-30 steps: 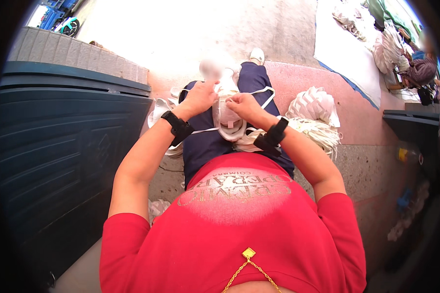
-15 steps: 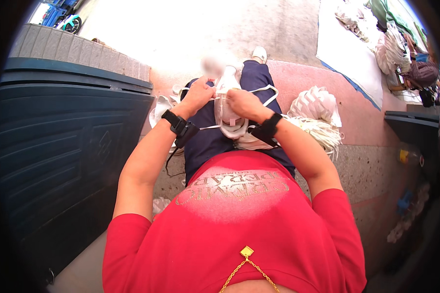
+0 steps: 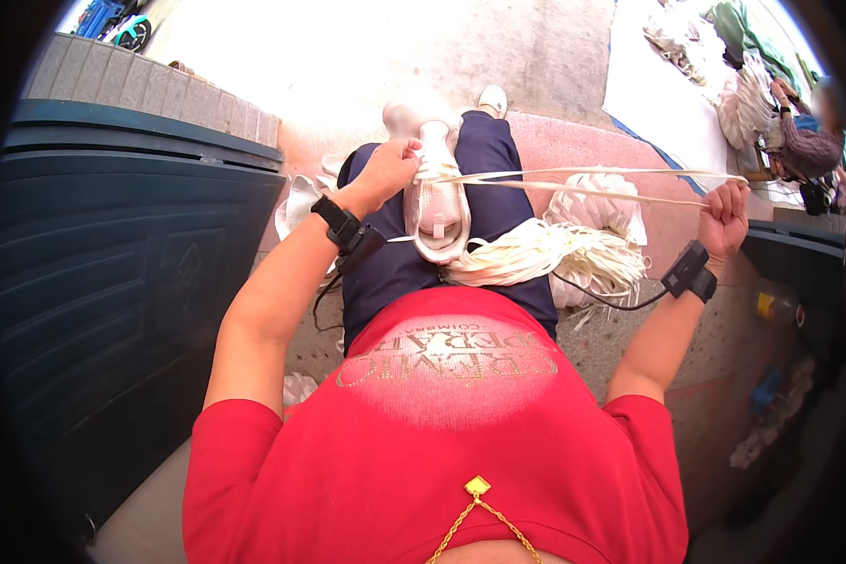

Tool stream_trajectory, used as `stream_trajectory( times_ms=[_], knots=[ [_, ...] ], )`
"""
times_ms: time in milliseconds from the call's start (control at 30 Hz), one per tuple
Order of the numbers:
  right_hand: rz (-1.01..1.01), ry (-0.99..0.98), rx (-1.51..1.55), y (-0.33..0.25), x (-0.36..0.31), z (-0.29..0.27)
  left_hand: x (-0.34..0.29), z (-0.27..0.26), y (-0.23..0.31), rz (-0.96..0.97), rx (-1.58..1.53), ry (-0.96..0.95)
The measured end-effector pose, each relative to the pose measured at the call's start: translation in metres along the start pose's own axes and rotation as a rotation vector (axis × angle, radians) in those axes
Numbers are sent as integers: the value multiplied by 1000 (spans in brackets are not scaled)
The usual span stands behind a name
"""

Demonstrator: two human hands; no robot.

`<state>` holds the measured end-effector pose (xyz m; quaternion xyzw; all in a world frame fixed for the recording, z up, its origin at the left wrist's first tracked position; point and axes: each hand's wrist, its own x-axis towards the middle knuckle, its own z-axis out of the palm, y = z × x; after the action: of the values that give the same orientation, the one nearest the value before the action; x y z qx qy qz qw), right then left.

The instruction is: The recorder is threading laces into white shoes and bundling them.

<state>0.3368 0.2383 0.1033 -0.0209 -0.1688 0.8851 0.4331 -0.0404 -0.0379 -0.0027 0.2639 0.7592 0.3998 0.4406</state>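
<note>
A pale white-pink sneaker [image 3: 439, 209] lies lengthwise between my thighs, its heel opening toward me. From its eyelets a white shoelace [image 3: 583, 176] runs far out to the right as a taut doubled strand. My right hand [image 3: 724, 218] is closed in a fist round the lace's far end, well away from the shoe. My left hand [image 3: 385, 175] stays against the sneaker's left side with bent fingers pinching near its edge; the exact grip is partly hidden. Across my right thigh rests a thick bundle of white shoelaces [image 3: 526, 252].
White shoe pieces [image 3: 602, 202] are piled to the right, more white pieces [image 3: 298, 209] beside my left leg. A dark blue panelled door [image 3: 132, 282] stands at the left. At far right another person [image 3: 811, 150] works near hanging lace bundles; a plastic bottle [image 3: 780, 307] lies below.
My right hand has swung from above the sneaker far out to the right, drawing the lace into a long strand. My left hand has stayed by the shoe.
</note>
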Motion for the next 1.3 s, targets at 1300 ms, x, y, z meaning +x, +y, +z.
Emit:
stream_trajectory(
  times_ms=[1300],
  knots=[
    [521, -347, -1630, 273, -4, -46, -72, -277, 110, 316, -742, 278]
  ],
)
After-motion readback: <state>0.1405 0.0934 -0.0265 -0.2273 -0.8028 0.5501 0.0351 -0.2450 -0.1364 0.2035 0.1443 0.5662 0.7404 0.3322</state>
